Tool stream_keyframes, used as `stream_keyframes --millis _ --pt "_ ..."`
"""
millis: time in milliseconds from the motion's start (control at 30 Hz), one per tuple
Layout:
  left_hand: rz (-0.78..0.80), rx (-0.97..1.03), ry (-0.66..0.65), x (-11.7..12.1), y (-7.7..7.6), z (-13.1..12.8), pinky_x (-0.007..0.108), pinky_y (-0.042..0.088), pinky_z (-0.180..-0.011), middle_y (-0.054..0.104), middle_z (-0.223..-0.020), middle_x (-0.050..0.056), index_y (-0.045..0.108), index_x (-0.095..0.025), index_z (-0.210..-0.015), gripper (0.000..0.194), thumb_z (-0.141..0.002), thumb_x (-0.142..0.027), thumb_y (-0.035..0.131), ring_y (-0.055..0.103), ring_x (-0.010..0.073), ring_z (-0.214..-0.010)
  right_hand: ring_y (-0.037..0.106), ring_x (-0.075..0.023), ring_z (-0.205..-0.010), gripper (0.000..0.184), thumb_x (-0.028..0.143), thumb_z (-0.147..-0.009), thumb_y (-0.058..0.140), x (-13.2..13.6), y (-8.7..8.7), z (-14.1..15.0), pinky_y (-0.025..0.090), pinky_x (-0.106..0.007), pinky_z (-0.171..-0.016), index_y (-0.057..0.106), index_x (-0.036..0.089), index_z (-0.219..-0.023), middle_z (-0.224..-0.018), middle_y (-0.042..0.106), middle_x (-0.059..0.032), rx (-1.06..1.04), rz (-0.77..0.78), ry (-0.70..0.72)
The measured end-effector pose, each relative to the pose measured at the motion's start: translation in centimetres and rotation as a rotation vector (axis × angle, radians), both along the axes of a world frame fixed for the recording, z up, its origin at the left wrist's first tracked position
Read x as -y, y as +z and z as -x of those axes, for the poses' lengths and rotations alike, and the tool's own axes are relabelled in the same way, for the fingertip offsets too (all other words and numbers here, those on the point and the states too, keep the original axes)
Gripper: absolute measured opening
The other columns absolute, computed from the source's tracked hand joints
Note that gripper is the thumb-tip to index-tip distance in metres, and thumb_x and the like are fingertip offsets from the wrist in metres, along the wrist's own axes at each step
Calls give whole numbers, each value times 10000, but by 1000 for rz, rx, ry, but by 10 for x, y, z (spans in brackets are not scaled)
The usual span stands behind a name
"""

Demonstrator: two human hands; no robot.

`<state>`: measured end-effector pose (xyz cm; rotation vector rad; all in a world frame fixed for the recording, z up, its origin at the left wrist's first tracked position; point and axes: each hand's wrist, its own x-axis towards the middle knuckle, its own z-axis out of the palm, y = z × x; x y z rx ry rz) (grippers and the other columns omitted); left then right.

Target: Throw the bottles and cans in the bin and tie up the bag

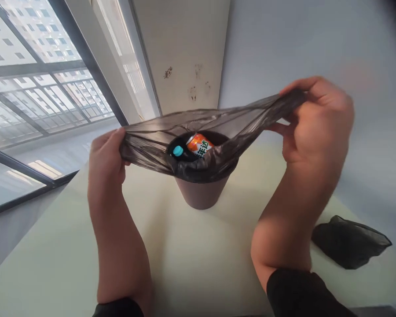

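Observation:
A brown trash bin [202, 193] stands on the pale tabletop, lined with a thin black garbage bag [251, 125]. My left hand [106, 156] is closed on the bag's edge to the left of the bin. Higher up on the right, my right hand [317, 112] grips the opposite edge. Between them the bag is stretched wide above the rim, and its front part still drapes over the bin. Inside lie an orange drink can [200, 144] with white and green lettering and something with a turquoise cap [177, 151]; the bag hides the rest of the contents.
Another black plastic bag [351, 242] lies crumpled on the table [198, 255] at the right. Behind the table are a scuffed beige panel [185, 53] and a pale wall [300, 39]. A large framed window [42, 88] is on the left.

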<state>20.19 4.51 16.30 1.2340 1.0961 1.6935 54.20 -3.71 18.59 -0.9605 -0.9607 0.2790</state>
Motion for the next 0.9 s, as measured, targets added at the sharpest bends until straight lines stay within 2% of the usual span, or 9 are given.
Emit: stream_keyframes --millis 100,200,300,367,467,567,733,833,900 --pt "-80 -26 93 1 0 4 181 290 -321 379 -493 -67 499 -160 -599 362 -938 -101 611 370 56 -385 469 -111 -589 222 101 -596 454 -5 1 -2 437 -261 -510 613 181 -730 -692 433 6 -219 -182 -32" --pt "-111 -30 117 1 -1 10 191 332 -346 377 -509 -60 502 -153 -584 383 -948 -97 605 402 63 -399 369 -97 -594 175 100 -589 416 -12 -1 -10 393 -256 -544 545 195 -660 -713 349 8 -415 -189 -58" --pt "-149 58 53 4 2 14 186 429 -415 445 -549 -37 532 -135 -603 335 -923 -73 612 460 63 -456 463 -92 -648 174 47 -662 418 -21 -6 -19 429 -270 -606 510 193 -681 -774 347 13 -551 -98 -5" --pt "-158 158 -60 7 5 19 223 583 -608 540 -632 -6 567 -121 -658 245 -884 -46 623 588 84 -581 545 -101 -700 177 30 -698 432 -27 -9 -22 464 -285 -650 497 195 -701 -790 363 14 -574 -95 7" --pt "-208 226 -136 9 6 28 333 612 -971 648 -788 18 642 -124 -852 114 -804 -40 702 739 154 -880 545 -107 -706 184 40 -667 455 -30 -12 -21 478 -289 -660 517 200 -732 -780 396 12 -505 -151 -33" --pt "-217 114 -15 8 1 34 376 575 -1055 710 -905 26 669 -172 -1003 290 -757 -114 811 760 216 -1039 561 -126 -754 238 68 -635 504 -25 -12 -19 522 -330 -722 573 208 -814 -789 452 11 -357 -97 19" --pt "152 -359 225 18 6 33 299 575 -699 728 -1283 79 703 -270 -1076 389 -740 -330 889 740 295 -1087 648 -181 -888 299 117 -641 594 -16 -13 -29 556 -386 -796 641 216 -920 -868 590 -9 -169 15 35" --pt "242 -536 388 30 17 37 270 504 -552 680 -1414 81 673 -306 -1130 384 -812 -473 810 713 354 -1157 686 -214 -925 282 165 -668 608 -7 -19 -51 538 -378 -787 721 237 -916 -927 697 -29 66 157 -245" --pt "356 -654 307 35 20 45 323 538 -589 750 -1287 102 705 -272 -1057 395 -873 -622 703 728 372 -1121 708 -240 -888 256 213 -710 627 1 -27 -69 525 -397 -799 780 259 -910 -912 757 -40 380 439 -391"
